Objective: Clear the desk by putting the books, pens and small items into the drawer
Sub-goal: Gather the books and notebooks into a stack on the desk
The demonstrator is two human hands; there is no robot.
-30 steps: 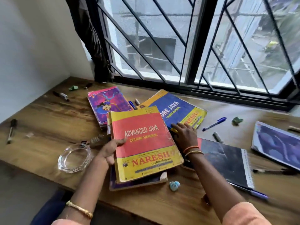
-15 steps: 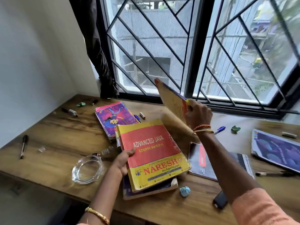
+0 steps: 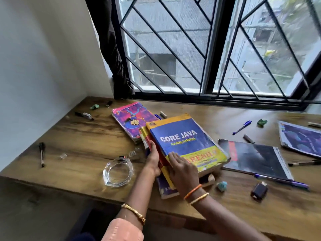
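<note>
Frame centre: Core Java book (image 3: pixel 186 139) tops the stack, long axis toward lower right; right hand (image 3: pixel 183 173) flat, fingers straight on its cover; left hand (image 3: pixel 153 161) grips the stack's left edge, nearer.

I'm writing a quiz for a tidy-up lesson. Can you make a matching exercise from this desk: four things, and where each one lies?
Things
1. CORE JAVA book
2. glass ashtray
3. blue pen
4. black notebook

Places
A. flat on the desk, right of the book stack
B. top of the stack, right hand resting on it
C. near the desk's front edge, left of the left hand
D. near the window, beside a green crumpled scrap

Pairs: 1-B, 2-C, 3-D, 4-A
</note>
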